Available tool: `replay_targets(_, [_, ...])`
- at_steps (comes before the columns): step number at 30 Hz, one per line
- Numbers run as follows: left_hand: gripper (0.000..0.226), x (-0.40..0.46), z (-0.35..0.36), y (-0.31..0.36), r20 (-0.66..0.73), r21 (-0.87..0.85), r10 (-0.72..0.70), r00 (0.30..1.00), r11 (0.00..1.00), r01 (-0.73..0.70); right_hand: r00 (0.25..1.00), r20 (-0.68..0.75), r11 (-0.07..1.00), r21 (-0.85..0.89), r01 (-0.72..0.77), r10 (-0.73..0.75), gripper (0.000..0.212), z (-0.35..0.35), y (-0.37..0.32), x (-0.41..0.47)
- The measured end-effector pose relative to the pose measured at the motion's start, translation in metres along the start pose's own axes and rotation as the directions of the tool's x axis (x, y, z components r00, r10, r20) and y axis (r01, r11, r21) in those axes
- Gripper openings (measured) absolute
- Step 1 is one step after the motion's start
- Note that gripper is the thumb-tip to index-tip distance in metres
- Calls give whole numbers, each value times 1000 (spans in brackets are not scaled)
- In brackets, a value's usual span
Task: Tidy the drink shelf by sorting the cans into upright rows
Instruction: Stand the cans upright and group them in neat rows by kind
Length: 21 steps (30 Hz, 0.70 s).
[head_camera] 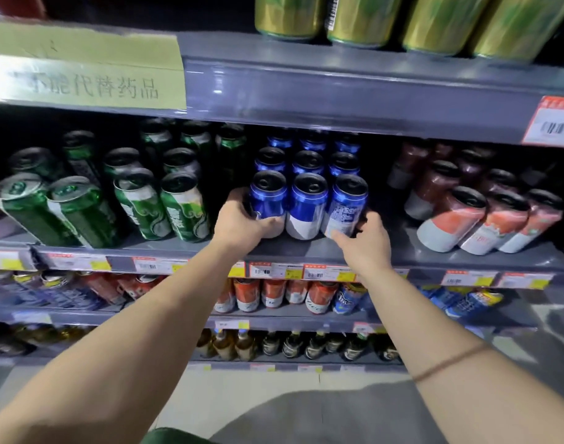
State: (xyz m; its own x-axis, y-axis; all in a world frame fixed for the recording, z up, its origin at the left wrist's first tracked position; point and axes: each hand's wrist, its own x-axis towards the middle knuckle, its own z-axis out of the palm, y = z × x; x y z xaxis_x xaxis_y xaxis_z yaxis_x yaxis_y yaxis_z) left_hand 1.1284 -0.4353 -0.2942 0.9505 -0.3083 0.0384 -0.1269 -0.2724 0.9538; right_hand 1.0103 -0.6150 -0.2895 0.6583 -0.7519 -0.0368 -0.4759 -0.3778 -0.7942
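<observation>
On the grey metal shelf (306, 248), glossy blue-and-white aluminium cans stand upright in three short rows running front to back, their dark round lids and pull tabs facing up and their long axes vertical. The left hand (239, 224) wraps around the lower part of the front left blue can (267, 200), thumb across its white base and fingers curled behind it, so the hand is closed on the can. The right hand (367, 238) is partly open: its thumb lies against the printed white band of the front right blue can (346, 205) and its fingers bend round the can's far side, touching it in a loose cup rather than a tight clasp. Between the two stands the front middle blue can (306, 206), touched by neither hand. To the left, smooth green cans (165, 206) stand in looser ranks, some turned at differing angles. To the right, red-and-white cans (450, 219) form their own rows. Paper price tags (277, 270) line the shelf's front edge, and gold-green cans (364, 20) sit on the shelf above.
</observation>
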Motion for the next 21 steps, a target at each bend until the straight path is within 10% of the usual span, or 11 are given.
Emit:
replay_targets(15, [54,-4,14,2,-5,282,-46,999,958,45,999,29,994,-103,-29,32,61,-9,6,11])
replay_targets(21, [99,-3,29,8,-126,440,-192,973,869,228,998,-8,996,-54,-70,69,64,-8,1,14])
